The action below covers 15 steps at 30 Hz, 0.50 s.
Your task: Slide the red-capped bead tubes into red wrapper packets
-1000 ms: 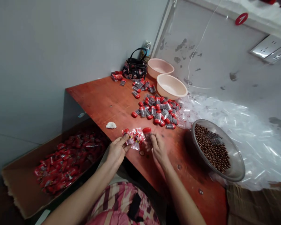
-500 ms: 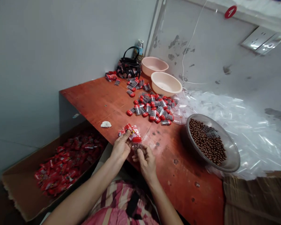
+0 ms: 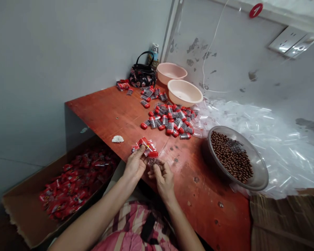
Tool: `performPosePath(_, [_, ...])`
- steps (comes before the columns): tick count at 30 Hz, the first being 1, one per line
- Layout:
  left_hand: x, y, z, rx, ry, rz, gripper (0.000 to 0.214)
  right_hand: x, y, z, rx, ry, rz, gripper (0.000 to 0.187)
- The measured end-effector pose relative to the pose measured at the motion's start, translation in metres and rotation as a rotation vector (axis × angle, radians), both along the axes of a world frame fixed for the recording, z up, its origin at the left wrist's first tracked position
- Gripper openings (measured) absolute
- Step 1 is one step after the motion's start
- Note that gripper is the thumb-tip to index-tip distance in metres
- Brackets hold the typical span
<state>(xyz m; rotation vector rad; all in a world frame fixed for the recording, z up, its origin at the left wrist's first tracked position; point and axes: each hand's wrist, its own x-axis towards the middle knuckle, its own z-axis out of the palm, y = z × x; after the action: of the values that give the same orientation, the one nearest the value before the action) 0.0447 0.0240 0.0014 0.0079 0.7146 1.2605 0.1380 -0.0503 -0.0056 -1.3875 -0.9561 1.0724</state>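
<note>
My left hand (image 3: pixel 134 163) is closed on several red printed plastic packets (image 3: pixel 143 141), pinched between thumb and fingers above the table's near edge. In my right hand (image 3: pixel 164 178) is a small clear container with a red cap (image 3: pixel 153 154). Its capped end points away from me and touches or overlaps the packets; my fingers partly cover its clear body. Beyond both hands lies a pile of similar red-capped clear containers (image 3: pixel 170 120) with dark contents.
A grey bowl of brown balls (image 3: pixel 230 157) stands right on the red table (image 3: pixel 99 108), beside heaped clear plastic pieces (image 3: pixel 285 150). Two pale basins (image 3: pixel 185 93) and a floral handbag (image 3: pixel 142 76) sit at the back. Lower left, a cardboard box (image 3: pixel 21 212) holds red packets.
The view has shifted very slightly. Both hands keep almost the same pose, with the packets and the red-capped container still held close together.
</note>
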Motion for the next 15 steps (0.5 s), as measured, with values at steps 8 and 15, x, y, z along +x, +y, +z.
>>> performPosePath(8, [0.000,-0.007,0.011,0.145,0.170,-0.161,0.020,0.000,0.004,0.001,-0.027,0.099,0.072,0.026])
performPosePath(15, [-0.003,-0.008,0.011,0.282,0.306,-0.267,0.016,-0.002,0.003,0.000,0.047,0.050,-0.042,0.024])
